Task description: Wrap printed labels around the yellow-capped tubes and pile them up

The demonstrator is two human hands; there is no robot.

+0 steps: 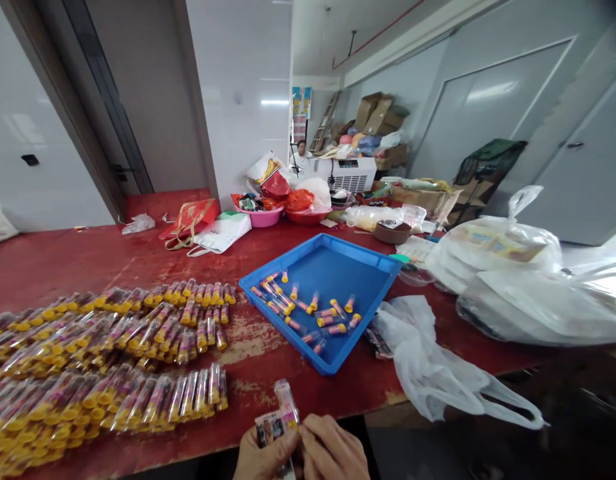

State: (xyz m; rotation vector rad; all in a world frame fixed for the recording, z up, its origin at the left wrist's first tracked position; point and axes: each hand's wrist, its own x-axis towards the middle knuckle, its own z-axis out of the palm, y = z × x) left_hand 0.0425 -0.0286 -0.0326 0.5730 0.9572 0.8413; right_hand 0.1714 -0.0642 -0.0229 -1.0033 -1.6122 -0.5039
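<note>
At the table's front edge my left hand [265, 460] is closed around a clear plastic tube [285, 400] with a pink and yellow label. The same fingers keep a small printed picture strip [269, 429] against it. My right hand [335, 450] is closed, its fingertips pinched together beside the tube; what they hold, if anything, is hidden. Ahead lies a blue tray [373, 260] with several labelled, yellow-capped tubes [333, 329] scattered inside. To the left, many similar tubes [153, 400] lie stacked in rows on the red table [258, 353].
Right of the tray lies a white plastic bag [433, 360], with full clear bags [498, 253] behind. At the back stand a pink basin [263, 217], a red gift bag [193, 219] and a brown bowl [392, 232]. A person [301, 157] is far behind.
</note>
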